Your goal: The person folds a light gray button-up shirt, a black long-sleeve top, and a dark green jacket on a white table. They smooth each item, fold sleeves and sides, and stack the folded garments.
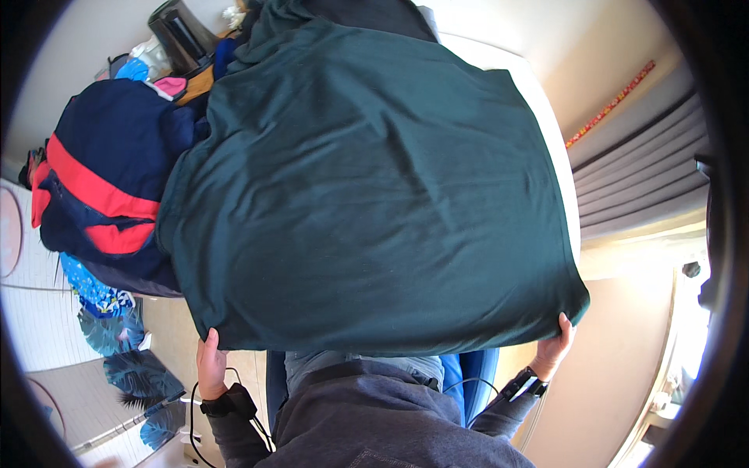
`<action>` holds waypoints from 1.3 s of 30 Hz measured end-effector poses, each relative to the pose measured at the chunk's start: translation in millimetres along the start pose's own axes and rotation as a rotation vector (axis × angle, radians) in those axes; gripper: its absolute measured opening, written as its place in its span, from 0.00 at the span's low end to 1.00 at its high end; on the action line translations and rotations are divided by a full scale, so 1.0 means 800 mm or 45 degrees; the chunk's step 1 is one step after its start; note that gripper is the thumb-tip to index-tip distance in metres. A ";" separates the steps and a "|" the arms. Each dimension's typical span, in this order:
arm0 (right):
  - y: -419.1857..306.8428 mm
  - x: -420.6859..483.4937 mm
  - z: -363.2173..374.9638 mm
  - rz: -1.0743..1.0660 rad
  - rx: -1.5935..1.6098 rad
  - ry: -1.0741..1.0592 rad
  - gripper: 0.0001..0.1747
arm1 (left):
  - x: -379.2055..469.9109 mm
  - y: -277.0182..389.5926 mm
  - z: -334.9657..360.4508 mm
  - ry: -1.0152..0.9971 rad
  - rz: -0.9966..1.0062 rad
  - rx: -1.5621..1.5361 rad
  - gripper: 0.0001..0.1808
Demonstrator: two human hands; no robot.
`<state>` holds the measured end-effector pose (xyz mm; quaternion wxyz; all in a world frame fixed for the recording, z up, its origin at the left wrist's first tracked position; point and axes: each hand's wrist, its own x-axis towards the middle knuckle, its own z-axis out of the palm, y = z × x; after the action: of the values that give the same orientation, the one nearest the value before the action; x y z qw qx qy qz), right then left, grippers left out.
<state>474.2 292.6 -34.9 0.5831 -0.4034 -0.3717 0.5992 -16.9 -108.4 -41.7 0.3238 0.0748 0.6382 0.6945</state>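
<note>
A large dark green garment lies spread over a white table, its near edge stretched between my two hands. At the near left corner, my left hand pinches the cloth, thumb on top. My right hand grips the near right corner the same way. Soft creases run across the middle of the fabric. The far left part is bunched up, and a black cloth shows beyond it. Both wrists wear black straps with cables.
To the left is a pile of navy and red clothing. Behind it stand a dark pitcher-like container and a pink cloth item. A grey curtain and a red patterned stick are at the right. A blue chair is under me.
</note>
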 end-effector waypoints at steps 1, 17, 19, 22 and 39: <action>-0.005 0.000 -0.005 -0.007 -0.074 -0.021 0.26 | 0.001 0.003 -0.003 0.003 -0.029 0.101 0.28; 0.003 0.023 -0.020 0.190 0.210 -0.043 0.30 | 0.012 0.017 0.073 0.350 0.197 0.014 0.15; 0.002 0.024 -0.012 0.136 0.163 0.093 0.31 | 0.016 0.015 0.072 0.399 0.207 0.013 0.16; 0.001 0.026 -0.003 0.126 0.168 0.177 0.32 | 0.018 0.012 0.067 0.459 0.192 0.040 0.15; -0.002 0.033 0.004 0.104 0.191 0.139 0.32 | 0.041 -0.025 0.085 0.373 0.082 0.585 0.09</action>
<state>472.1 319.1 -33.6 0.6062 -0.4055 -0.2768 0.6257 0.1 -34.0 -58.2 0.1801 0.0653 0.8164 0.5448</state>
